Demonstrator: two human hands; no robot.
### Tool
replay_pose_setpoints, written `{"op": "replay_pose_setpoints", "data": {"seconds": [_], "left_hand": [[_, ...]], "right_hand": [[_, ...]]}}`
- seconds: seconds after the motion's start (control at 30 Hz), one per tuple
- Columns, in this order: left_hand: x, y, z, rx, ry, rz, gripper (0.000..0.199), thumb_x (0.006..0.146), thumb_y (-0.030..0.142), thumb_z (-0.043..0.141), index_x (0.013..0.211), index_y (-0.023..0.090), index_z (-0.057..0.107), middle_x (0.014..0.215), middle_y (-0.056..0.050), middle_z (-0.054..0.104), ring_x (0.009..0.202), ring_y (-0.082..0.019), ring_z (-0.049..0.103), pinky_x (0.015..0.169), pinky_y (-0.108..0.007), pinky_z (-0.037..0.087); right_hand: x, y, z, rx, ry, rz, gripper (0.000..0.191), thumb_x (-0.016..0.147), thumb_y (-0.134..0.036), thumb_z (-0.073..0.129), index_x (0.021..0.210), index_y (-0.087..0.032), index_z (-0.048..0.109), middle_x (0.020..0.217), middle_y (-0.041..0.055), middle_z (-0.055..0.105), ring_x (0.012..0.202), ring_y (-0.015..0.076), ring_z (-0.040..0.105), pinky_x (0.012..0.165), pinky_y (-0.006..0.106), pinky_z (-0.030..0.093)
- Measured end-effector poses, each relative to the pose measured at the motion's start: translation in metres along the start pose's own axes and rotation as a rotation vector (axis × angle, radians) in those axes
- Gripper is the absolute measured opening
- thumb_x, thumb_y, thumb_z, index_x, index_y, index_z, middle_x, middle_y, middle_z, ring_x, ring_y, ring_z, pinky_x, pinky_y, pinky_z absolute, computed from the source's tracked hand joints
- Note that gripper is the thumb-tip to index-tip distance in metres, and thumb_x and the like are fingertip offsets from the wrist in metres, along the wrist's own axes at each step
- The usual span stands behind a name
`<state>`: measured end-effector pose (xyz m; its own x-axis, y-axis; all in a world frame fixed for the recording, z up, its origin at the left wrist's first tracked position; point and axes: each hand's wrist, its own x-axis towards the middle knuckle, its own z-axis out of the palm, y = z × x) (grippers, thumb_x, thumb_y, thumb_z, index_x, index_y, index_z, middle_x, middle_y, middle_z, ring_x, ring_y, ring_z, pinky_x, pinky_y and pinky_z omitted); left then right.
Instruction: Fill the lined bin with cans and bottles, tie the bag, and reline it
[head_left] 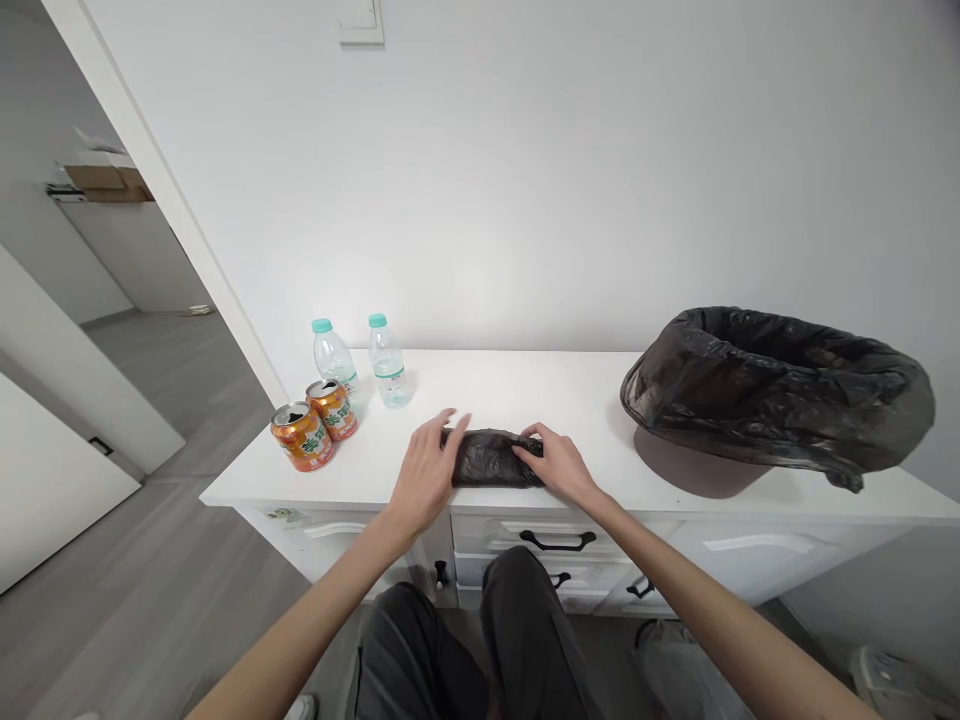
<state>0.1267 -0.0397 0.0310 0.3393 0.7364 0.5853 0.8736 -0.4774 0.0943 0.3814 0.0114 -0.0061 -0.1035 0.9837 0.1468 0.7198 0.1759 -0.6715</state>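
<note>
A folded black plastic garbage bag [491, 460] lies flat near the front edge of the white cabinet top. My left hand [427, 468] rests at its left end, fingers stretched out and apart, with the fingertips pointing towards the wall. At the right end, my right hand [559, 462] pinches the bag's edge between thumb and fingers. Part of the bag's left end is hidden behind my left hand.
Two orange drink cans [302, 436] and two clear plastic bottles [388, 365] with teal caps stand on the left. To the right is a trash bin [686, 465] lined with a black bag [750, 400]. Dark handles [558, 541] stick out from the drawers below.
</note>
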Motion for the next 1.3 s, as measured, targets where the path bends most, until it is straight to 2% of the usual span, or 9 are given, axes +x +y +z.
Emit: {"op": "replay_pose_setpoints", "data": {"seconds": [0.13,0.2,0.3,0.5,0.63,0.77,1.0,1.13,1.3], "left_hand": [[0.011,0.009,0.008,0.071,-0.126,0.268,0.057,0.097,0.011,0.045,0.153,0.021,0.052,0.156,-0.012,0.057,0.154,-0.031,0.042,0.131,-0.058,0.026],[0.012,0.006,0.018,0.084,-0.183,0.263,0.05,0.102,0.019,0.044,0.15,0.02,0.056,0.153,-0.012,0.059,0.154,-0.032,0.041,0.133,-0.063,0.017],[0.008,-0.005,0.035,0.076,-0.266,0.226,0.047,0.105,0.024,0.04,0.148,0.021,0.059,0.155,-0.013,0.058,0.153,-0.033,0.044,0.132,-0.066,0.016],[-0.006,-0.032,0.052,0.008,-0.37,0.138,0.051,0.11,0.035,0.033,0.159,0.03,0.048,0.167,-0.005,0.044,0.157,-0.029,0.037,0.129,-0.06,0.027],[-0.008,-0.044,0.049,-0.041,-0.411,0.123,0.055,0.112,0.041,0.028,0.166,0.033,0.033,0.171,-0.002,0.036,0.161,-0.026,0.029,0.13,-0.056,0.025],[-0.007,-0.052,0.04,-0.127,-0.44,0.139,0.053,0.112,0.044,0.03,0.164,0.034,0.038,0.171,-0.001,0.036,0.162,-0.024,0.027,0.132,-0.053,0.023],[-0.006,-0.053,0.025,-0.412,-0.252,-0.178,0.056,0.111,0.049,0.031,0.156,0.023,0.049,0.165,-0.006,0.047,0.156,-0.021,0.039,0.13,-0.045,0.032],[-0.005,-0.055,0.02,-0.492,-0.153,-0.365,0.056,0.108,0.054,0.036,0.15,0.021,0.054,0.159,-0.008,0.055,0.153,-0.024,0.046,0.129,-0.044,0.034],[-0.006,-0.055,0.021,-0.479,-0.097,-0.412,0.05,0.106,0.052,0.037,0.14,0.023,0.059,0.15,-0.008,0.064,0.143,-0.025,0.057,0.123,-0.043,0.041]], "right_hand": [[-0.001,-0.025,0.005,-0.027,0.163,-0.15,0.042,0.1,-0.038,0.058,0.139,-0.023,0.06,0.134,0.0135,0.069,0.124,0.0294,0.065,0.105,0.044,0.049],[-0.007,-0.043,0.009,-0.083,0.223,-0.327,0.045,0.104,-0.035,0.049,0.148,-0.024,0.055,0.152,0.0129,0.058,0.141,0.0297,0.053,0.121,0.05,0.037],[-0.014,-0.06,0.021,-0.23,0.118,-0.506,0.047,0.109,-0.035,0.04,0.151,-0.025,0.055,0.161,0.0109,0.052,0.155,0.032,0.037,0.13,0.058,0.016],[-0.007,-0.038,0.042,-0.328,-0.045,-0.377,0.055,0.112,-0.046,0.029,0.16,-0.027,0.047,0.167,0.0095,0.045,0.158,0.0337,0.032,0.129,0.063,0.015],[0.003,-0.025,0.043,-0.312,-0.113,-0.375,0.058,0.112,-0.046,0.025,0.163,-0.022,0.042,0.172,0.0082,0.035,0.161,0.03,0.026,0.131,0.058,0.017],[-0.002,-0.03,0.043,-0.324,-0.09,-0.369,0.058,0.112,-0.043,0.027,0.162,-0.019,0.045,0.172,0.0097,0.034,0.161,0.0322,0.026,0.131,0.058,0.017],[-0.056,-0.063,0.06,-0.303,-0.021,-0.332,0.058,0.11,-0.052,0.031,0.161,-0.028,0.046,0.173,0.01,0.031,0.161,0.0381,0.022,0.128,0.069,0.014],[-0.045,-0.056,0.04,-0.382,-0.118,-0.249,0.061,0.11,-0.057,0.026,0.162,-0.032,0.045,0.173,0.0072,0.032,0.162,0.0361,0.02,0.127,0.069,0.015],[0.004,0.001,-0.01,-0.474,-0.105,-0.137,0.064,0.11,-0.056,0.018,0.165,-0.029,0.038,0.174,0.0073,0.03,0.163,0.0323,0.019,0.129,0.063,0.014]]}}
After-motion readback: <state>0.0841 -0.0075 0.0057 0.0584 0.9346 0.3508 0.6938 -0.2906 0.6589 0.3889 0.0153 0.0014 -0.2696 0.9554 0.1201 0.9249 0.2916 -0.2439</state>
